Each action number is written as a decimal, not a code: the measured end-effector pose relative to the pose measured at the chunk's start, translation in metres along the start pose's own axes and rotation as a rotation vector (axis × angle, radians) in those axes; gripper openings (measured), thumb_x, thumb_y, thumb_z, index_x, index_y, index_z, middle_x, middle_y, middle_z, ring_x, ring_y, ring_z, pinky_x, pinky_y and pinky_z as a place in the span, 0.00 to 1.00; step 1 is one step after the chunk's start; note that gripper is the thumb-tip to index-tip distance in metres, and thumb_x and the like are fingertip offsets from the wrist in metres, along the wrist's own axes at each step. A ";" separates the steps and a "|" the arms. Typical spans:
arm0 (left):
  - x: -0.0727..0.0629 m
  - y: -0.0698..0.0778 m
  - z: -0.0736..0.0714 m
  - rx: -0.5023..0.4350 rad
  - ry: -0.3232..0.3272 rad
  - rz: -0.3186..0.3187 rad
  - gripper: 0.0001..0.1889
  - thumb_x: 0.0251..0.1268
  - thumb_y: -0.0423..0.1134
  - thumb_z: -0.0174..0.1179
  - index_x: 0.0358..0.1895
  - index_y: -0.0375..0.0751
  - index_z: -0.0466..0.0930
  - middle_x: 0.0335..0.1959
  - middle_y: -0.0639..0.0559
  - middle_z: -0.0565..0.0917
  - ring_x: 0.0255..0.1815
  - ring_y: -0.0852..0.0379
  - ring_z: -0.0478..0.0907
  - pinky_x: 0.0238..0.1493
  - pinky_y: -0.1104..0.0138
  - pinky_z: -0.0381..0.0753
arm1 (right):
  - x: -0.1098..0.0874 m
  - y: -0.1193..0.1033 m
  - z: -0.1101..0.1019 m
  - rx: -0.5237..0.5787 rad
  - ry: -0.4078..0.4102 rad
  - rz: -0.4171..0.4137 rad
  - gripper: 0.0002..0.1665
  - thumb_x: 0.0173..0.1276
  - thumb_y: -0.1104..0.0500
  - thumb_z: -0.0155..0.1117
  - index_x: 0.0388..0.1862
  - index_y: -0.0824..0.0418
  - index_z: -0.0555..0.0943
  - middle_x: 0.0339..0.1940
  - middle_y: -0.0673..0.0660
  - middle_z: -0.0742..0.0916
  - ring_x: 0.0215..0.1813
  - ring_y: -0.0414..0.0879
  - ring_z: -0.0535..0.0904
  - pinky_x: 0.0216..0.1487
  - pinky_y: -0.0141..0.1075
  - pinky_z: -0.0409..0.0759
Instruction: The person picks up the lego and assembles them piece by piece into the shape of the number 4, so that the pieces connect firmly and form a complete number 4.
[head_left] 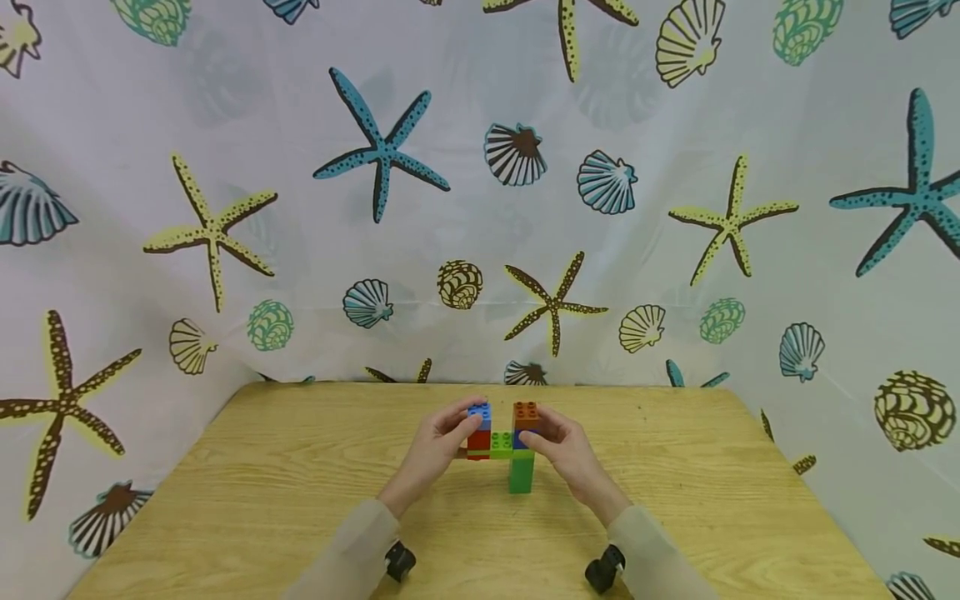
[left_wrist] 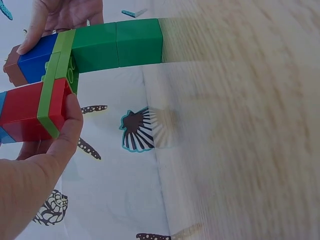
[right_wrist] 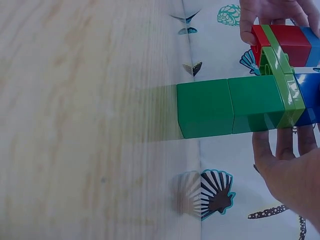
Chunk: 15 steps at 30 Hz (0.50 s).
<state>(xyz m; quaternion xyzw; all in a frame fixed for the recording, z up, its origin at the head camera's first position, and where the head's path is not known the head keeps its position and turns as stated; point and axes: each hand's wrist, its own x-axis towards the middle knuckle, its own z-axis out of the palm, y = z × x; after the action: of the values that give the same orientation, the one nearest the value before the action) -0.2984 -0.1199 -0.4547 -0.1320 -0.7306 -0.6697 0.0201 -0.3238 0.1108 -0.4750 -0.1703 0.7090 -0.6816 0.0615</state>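
Note:
Both hands hold one structure of toy building bricks above the wooden table. Lime green plates (head_left: pixel 501 443) bridge its two columns. My left hand (head_left: pixel 441 437) grips the left column, light blue (head_left: pixel 480 414) over a red brick (head_left: pixel 478 442); in the left wrist view a fingertip presses a second red brick (left_wrist: pixel 59 104) below the lime plate. My right hand (head_left: pixel 567 450) grips the right column, a brown brick (head_left: pixel 525 410) over dark blue (left_wrist: pixel 37 57). Under that column, two stacked green bricks (right_wrist: pixel 206 110) reach down to the table. The left column's bottom hangs clear of the table.
The wooden table (head_left: pixel 315 450) stretches around the hands. Behind it and at both sides hangs a white cloth (head_left: pixel 465 225) printed with starfish and shells. A small black camera (head_left: pixel 400 561) sits by the left wrist, another black camera (head_left: pixel 604 569) by the right.

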 end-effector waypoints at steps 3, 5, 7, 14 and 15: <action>0.000 0.001 0.001 0.000 -0.003 0.004 0.20 0.74 0.46 0.55 0.66 0.53 0.75 0.57 0.40 0.79 0.54 0.44 0.78 0.46 0.55 0.85 | 0.000 -0.001 0.000 -0.001 0.001 0.004 0.33 0.69 0.56 0.66 0.71 0.59 0.70 0.60 0.60 0.81 0.59 0.46 0.79 0.61 0.38 0.78; -0.001 0.000 0.001 0.014 -0.009 0.005 0.20 0.74 0.47 0.55 0.67 0.54 0.74 0.57 0.41 0.78 0.54 0.45 0.78 0.47 0.55 0.85 | 0.000 -0.001 0.000 -0.001 0.000 0.006 0.33 0.69 0.57 0.66 0.71 0.59 0.70 0.60 0.60 0.81 0.59 0.46 0.79 0.61 0.39 0.77; -0.002 -0.001 0.002 0.033 -0.021 0.014 0.21 0.74 0.47 0.55 0.68 0.55 0.72 0.58 0.42 0.78 0.55 0.45 0.77 0.50 0.56 0.84 | 0.000 -0.001 0.000 0.000 0.000 0.007 0.33 0.69 0.57 0.66 0.72 0.59 0.69 0.60 0.60 0.81 0.59 0.46 0.78 0.61 0.39 0.77; -0.004 -0.005 0.000 0.101 -0.083 0.068 0.31 0.71 0.32 0.58 0.72 0.65 0.65 0.64 0.46 0.74 0.64 0.43 0.73 0.56 0.58 0.81 | 0.000 -0.001 -0.002 -0.017 -0.017 0.013 0.36 0.68 0.57 0.66 0.74 0.58 0.67 0.62 0.60 0.80 0.61 0.49 0.77 0.61 0.40 0.77; -0.004 -0.005 0.000 0.110 -0.087 0.066 0.33 0.70 0.31 0.58 0.72 0.67 0.64 0.64 0.46 0.73 0.64 0.42 0.73 0.55 0.59 0.81 | 0.001 -0.001 -0.003 -0.022 -0.026 0.011 0.37 0.68 0.57 0.66 0.74 0.58 0.66 0.63 0.61 0.80 0.62 0.49 0.77 0.62 0.40 0.77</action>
<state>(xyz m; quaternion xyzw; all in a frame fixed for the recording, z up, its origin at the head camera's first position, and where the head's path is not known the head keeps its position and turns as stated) -0.2956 -0.1211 -0.4602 -0.1838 -0.7617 -0.6211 0.0179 -0.3251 0.1136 -0.4738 -0.1760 0.7165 -0.6711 0.0725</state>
